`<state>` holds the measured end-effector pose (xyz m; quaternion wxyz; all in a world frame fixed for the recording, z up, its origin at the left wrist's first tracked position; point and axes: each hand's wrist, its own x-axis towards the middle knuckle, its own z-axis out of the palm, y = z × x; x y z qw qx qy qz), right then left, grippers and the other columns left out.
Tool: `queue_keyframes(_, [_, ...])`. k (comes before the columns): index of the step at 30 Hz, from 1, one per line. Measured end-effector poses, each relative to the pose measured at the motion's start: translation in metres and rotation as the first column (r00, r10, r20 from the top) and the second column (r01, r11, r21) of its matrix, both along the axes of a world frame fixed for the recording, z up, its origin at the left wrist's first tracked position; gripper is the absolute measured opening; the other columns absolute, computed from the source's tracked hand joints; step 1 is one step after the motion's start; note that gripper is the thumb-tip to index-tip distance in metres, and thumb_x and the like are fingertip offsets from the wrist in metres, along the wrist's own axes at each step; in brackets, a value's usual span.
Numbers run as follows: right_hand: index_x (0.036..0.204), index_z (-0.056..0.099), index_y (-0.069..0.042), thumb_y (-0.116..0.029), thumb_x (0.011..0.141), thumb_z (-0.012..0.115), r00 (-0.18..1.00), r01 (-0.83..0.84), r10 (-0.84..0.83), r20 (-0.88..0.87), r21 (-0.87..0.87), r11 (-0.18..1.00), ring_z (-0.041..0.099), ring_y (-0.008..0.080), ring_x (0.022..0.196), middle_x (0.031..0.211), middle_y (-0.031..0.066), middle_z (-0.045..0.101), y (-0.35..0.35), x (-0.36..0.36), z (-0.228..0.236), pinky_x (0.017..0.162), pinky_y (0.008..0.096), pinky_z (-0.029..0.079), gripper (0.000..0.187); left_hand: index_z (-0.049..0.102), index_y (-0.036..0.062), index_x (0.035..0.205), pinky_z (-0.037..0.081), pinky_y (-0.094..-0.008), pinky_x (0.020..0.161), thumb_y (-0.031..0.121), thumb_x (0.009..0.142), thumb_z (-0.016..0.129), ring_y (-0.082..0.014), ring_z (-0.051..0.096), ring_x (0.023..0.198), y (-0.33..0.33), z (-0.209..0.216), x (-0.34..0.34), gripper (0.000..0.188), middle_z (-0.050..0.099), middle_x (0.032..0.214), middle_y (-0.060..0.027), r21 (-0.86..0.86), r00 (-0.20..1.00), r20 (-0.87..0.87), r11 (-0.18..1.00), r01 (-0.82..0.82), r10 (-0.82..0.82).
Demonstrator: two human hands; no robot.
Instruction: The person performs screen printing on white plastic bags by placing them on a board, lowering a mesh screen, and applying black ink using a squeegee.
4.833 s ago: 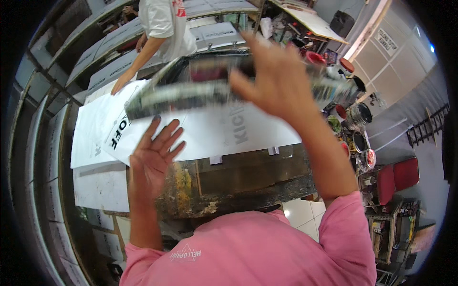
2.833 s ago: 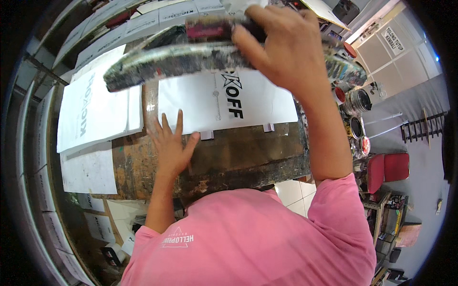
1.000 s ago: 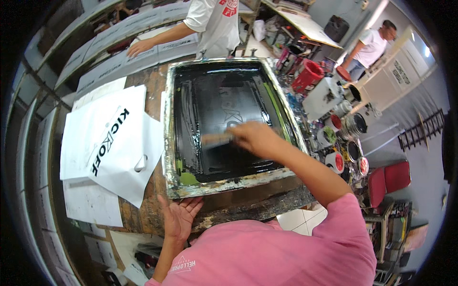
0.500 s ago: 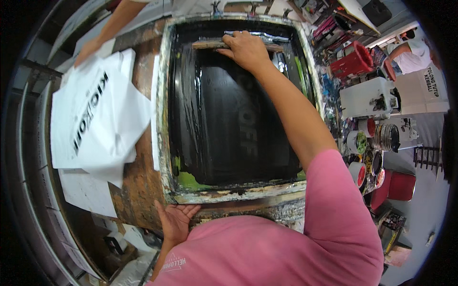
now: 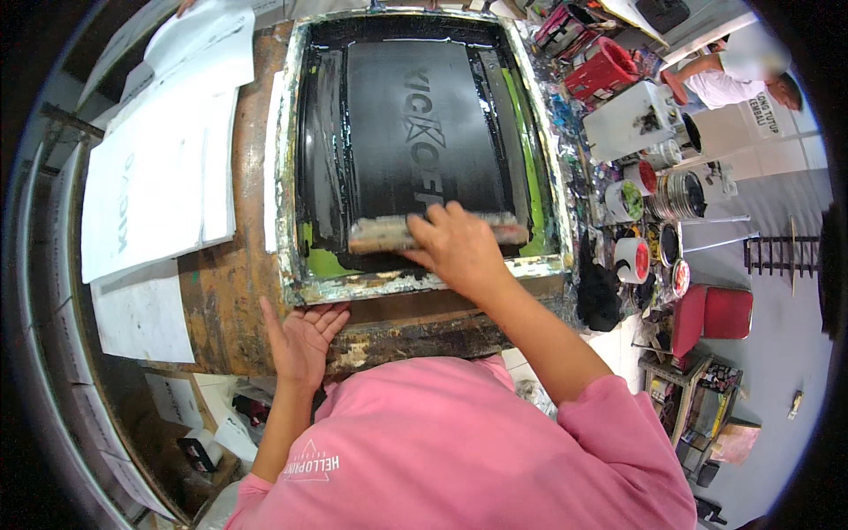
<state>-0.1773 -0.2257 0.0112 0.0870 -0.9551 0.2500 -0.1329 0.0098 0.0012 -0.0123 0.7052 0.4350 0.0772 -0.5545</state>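
Observation:
A screen-printing frame [image 5: 291, 190] with a paint-crusted rim lies in front of me, its mesh [image 5: 389, 106] coated in black ink with dark lettering showing in the middle. My right hand [image 5: 459, 247] is closed on the wooden handle of a squeegee [image 5: 380, 234], which lies crosswise on the mesh near the frame's close end. At the near left corner of the frame, my left hand [image 5: 303, 344] is palm up with fingers stretched out, the fingertips against or just under the rim; contact is hard to tell.
On the worn wooden table [image 5: 221, 309], a stack of white printed sheets [image 5: 168, 190] lies at left. A co-worker's fingers [image 5: 184, 6] show beside a raised sheet [image 5: 199, 44]. Ink tubs [image 5: 631, 259] and a red bucket [image 5: 601, 71] crowd the right; another person [image 5: 729, 79] stands beyond.
My right hand has drawn the squeegee from the frame's far end to its near end. The co-worker's arm has withdrawn toward the far left, and the loose top sheet has shifted that way.

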Motion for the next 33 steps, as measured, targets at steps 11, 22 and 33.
queue_keyframes(11, [0.105, 0.061, -0.006, -0.036, 0.083, 0.075, 0.996, 0.072, -0.067, 0.06, -0.093, 0.993, 0.061, 0.0318, 0.095, 0.099, 0.0134, 0.059, 0.041, -0.019, 0.047, 0.09, 0.0522, 0.049, 0.039, 0.011, -0.0131, 0.152, 0.038, -0.0498, 0.117, 0.079, 0.088, 0.051, -0.0452, 0.039, 0.142, 0.015, 0.025, -0.014, 0.119, 0.038, 0.147, -0.0349, -0.259, 0.998, -0.053, 0.965, -0.045, 0.032])
queue_keyframes(22, [0.082, 0.064, -0.009, -0.043, 0.082, 0.067, 0.909, 0.216, 0.029, 0.415, -0.53, 0.82, 0.063, 0.0288, 0.076, 0.076, 0.0108, 0.064, -0.026, 0.029, 0.195, 0.08, 0.0487, 0.04, 0.035, 0.038, 0.0077, 0.153, 0.018, -0.0564, 0.121, 0.068, 0.093, 0.054, -0.0403, 0.025, 0.151, -0.036, 0.046, 0.017, 0.087, 0.037, 0.156, -0.028, 0.168, 0.144, 0.965, 0.937, 0.307, -0.22])
queue_keyframes(33, [0.067, 0.06, -0.001, -0.032, 0.087, 0.054, 0.907, 0.259, -0.109, 0.407, -0.334, 0.907, 0.051, 0.0247, 0.051, 0.058, 0.0112, 0.056, -0.057, 0.059, 0.291, 0.06, 0.042, 0.044, 0.037, 0.035, 0.0048, 0.157, -0.011, -0.0743, 0.113, 0.081, 0.086, 0.048, -0.0369, 0.009, 0.156, -0.089, 0.012, 0.008, 0.104, 0.028, 0.164, -0.0204, 0.689, -0.473, 0.564, 0.701, -0.182, -0.677])
